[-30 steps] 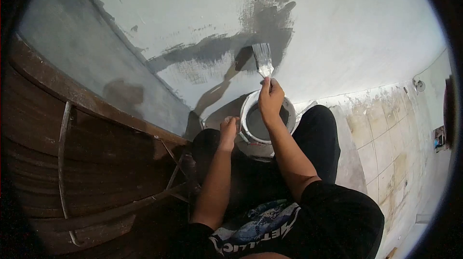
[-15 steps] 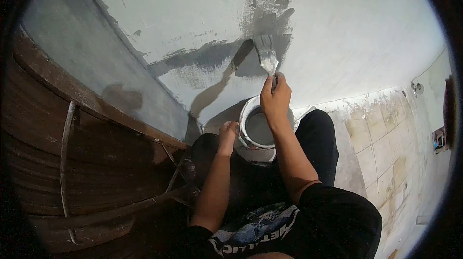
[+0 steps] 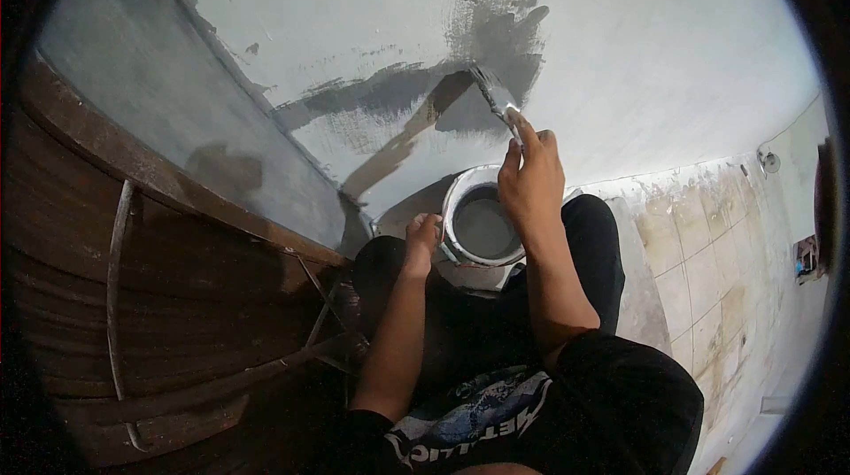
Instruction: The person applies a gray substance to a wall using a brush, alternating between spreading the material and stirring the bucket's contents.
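In my right hand [image 3: 533, 178] is a paintbrush [image 3: 498, 92], its grey-smeared bristles at a dark grey patch [image 3: 509, 37] on the pale wall [image 3: 655, 59]. The fingers close around its handle, which they mostly hide. My left hand [image 3: 423, 238] grips the left side of a white paint bucket [image 3: 450, 209] at the rim. Grey paint [image 3: 485, 225] lies inside the bucket, below my right hand. A grey band [image 3: 363, 99] runs left from the patch along the wall.
Brown panelling with a metal bar [image 3: 115, 289] stands close on my left, beside a grey wall section [image 3: 168, 94]. Stained floor tiles [image 3: 691, 254] stretch away on the right. My bent knee [image 3: 595, 231] is next to the bucket.
My right hand has shifted a little right and turned, tilting the brush so its bristles show more edge-on. My left hand remains on the bucket.
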{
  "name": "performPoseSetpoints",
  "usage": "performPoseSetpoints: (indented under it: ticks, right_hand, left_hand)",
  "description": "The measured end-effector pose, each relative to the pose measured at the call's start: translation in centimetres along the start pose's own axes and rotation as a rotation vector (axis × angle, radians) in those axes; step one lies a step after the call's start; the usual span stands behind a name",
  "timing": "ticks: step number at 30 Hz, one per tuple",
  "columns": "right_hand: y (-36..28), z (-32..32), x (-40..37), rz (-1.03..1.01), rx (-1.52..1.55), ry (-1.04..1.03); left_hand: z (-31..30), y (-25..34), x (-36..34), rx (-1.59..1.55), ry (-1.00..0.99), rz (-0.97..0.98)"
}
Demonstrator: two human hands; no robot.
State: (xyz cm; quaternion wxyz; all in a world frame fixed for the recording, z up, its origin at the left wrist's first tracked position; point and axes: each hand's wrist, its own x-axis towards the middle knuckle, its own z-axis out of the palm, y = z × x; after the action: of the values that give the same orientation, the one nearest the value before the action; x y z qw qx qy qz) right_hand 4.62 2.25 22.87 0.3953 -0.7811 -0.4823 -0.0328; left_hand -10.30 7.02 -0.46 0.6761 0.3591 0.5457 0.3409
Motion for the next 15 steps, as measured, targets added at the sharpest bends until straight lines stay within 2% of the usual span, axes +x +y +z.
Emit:
performPoseSetpoints:
  ticks: [4,7,11,13,15]
  right_hand:
    - [-0.6,0.5,1.3,-0.015,-0.073,0.026]
    - [0.2,3.0,2.4,-0.021,-0.103,0.011]
    - [0.2,0.3,1.3,0.049,-0.075,-0.027]
    - [-0.1,0.4,1.6,0.006,-0.051,-0.003]
    - [-0.6,1.4,2.5,0.017,-0.032,0.039]
  left_hand:
    - [0.1,0.3,-0.2,0.014,-0.005,-0.036]
    - [-0.4,-0.3,-0.1,-0.048,-0.107,0.060]
    - [-0.3,0.3,-0.5,-0.001,-0.017,-0.005]
    - [0.0,0.5,-0.5,0.035,0.003,-0.050]
    - [-0.1,0.0,-0.1,-0.005,-0.044,0.012]
